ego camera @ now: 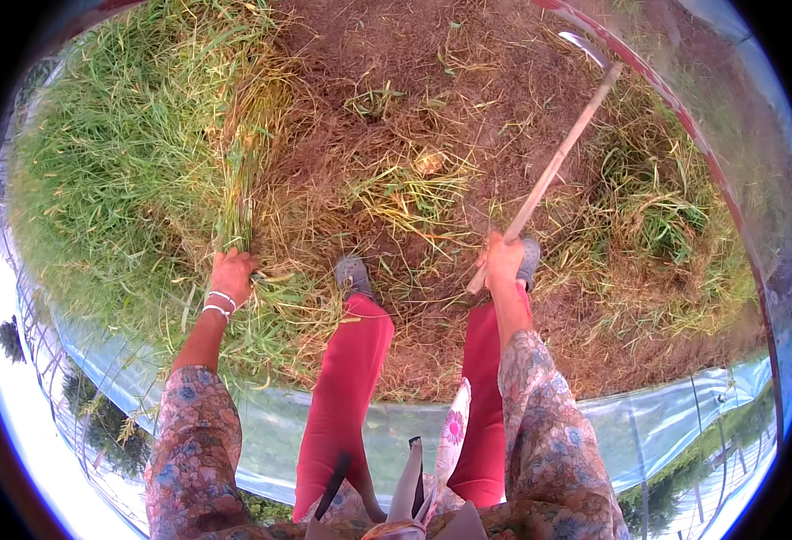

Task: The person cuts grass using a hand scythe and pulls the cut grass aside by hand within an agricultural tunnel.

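Note:
My left hand grips a bundle of long grass stalks at its near end, at the edge of the standing green grass. Two white bands circle that wrist. In my right hand is the wooden handle of a sickle, held low near its butt. The handle slants up and to the right, away from the grass on the left. Its curved metal blade shows at the far end, pointing left and partly blurred.
Cut grass lies scattered on the reddish-brown soil ahead of my feet in grey clogs. Another heap of grass is at the right. Clear plastic sheeting runs behind me. A red curved bar crosses the right side.

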Action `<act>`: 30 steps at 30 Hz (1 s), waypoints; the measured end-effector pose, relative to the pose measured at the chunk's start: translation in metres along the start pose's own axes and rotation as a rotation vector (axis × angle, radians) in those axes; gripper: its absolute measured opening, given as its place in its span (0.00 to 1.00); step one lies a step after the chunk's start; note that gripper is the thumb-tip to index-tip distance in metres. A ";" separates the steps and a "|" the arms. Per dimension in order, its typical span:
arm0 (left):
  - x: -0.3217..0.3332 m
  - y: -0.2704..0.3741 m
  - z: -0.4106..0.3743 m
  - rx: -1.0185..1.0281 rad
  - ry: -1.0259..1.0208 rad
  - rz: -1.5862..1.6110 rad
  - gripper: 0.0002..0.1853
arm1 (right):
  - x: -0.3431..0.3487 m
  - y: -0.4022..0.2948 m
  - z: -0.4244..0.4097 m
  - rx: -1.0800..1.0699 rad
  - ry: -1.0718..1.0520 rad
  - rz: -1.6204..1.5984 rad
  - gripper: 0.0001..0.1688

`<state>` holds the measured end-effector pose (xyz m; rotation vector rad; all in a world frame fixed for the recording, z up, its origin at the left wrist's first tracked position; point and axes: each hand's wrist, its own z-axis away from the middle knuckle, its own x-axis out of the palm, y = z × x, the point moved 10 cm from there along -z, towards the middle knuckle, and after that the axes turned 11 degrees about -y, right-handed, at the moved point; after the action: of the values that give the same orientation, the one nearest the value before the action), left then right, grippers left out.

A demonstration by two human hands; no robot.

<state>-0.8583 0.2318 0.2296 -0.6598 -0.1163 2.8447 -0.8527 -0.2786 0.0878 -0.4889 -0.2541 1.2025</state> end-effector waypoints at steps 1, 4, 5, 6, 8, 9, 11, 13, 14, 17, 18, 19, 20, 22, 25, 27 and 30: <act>-0.001 0.010 -0.006 -0.008 -0.003 -0.003 0.17 | 0.017 -0.040 -0.026 -0.108 0.021 -0.206 0.09; 0.005 0.022 -0.016 -0.002 0.066 -0.032 0.18 | 0.095 -0.085 -0.055 -0.128 -0.023 -0.143 0.10; 0.008 0.021 -0.018 0.010 0.067 -0.026 0.18 | 0.131 -0.043 -0.037 -0.080 -0.171 0.041 0.11; 0.006 0.027 -0.021 0.032 0.076 -0.014 0.18 | 0.144 0.029 -0.008 0.069 -0.280 0.320 0.14; -0.003 0.014 -0.008 0.031 0.057 0.020 0.18 | 0.149 0.132 0.095 0.173 -0.462 0.854 0.32; -0.012 0.011 -0.005 0.053 0.052 0.033 0.18 | 0.137 0.168 0.140 0.217 -0.592 0.989 0.33; -0.027 0.000 0.012 0.076 0.033 0.058 0.19 | 0.117 0.153 0.156 0.193 -0.555 0.977 0.30; -0.017 -0.018 0.019 0.064 0.037 0.056 0.19 | 0.098 0.095 0.135 0.161 -0.460 0.921 0.28; -0.020 -0.006 0.007 0.097 0.063 0.066 0.19 | 0.071 0.094 0.093 -0.006 -0.351 0.874 0.24; -0.006 0.000 0.000 0.043 0.034 0.102 0.19 | 0.076 0.004 0.020 0.058 -0.120 0.121 0.06; 0.006 -0.004 0.001 0.016 0.033 0.098 0.19 | 0.099 -0.034 0.002 0.025 -0.077 -0.138 0.07; 0.010 0.006 -0.009 0.025 0.056 0.102 0.19 | 0.101 -0.071 -0.028 -0.105 -0.031 -0.167 0.08; 0.021 0.005 -0.013 -0.009 0.082 0.064 0.22 | 0.121 -0.049 -0.026 -0.027 -0.118 -0.046 0.09; 0.015 0.021 -0.022 0.007 0.043 0.076 0.23 | 0.160 0.003 -0.018 0.102 -0.267 0.207 0.12; 0.005 -0.004 0.005 -0.009 -0.010 0.103 0.24 | 0.182 0.156 0.146 0.339 -0.687 0.801 0.29; -0.008 -0.008 0.008 0.065 0.044 0.082 0.23 | 0.162 0.176 0.152 0.333 -0.617 0.679 0.17; -0.008 -0.025 0.013 0.101 0.106 0.140 0.21 | 0.141 0.115 0.112 0.360 -0.505 0.465 0.10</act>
<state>-0.8520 0.2544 0.2481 -0.8259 0.0946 2.9164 -0.9476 -0.0903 0.1191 0.0905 -0.3553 1.7801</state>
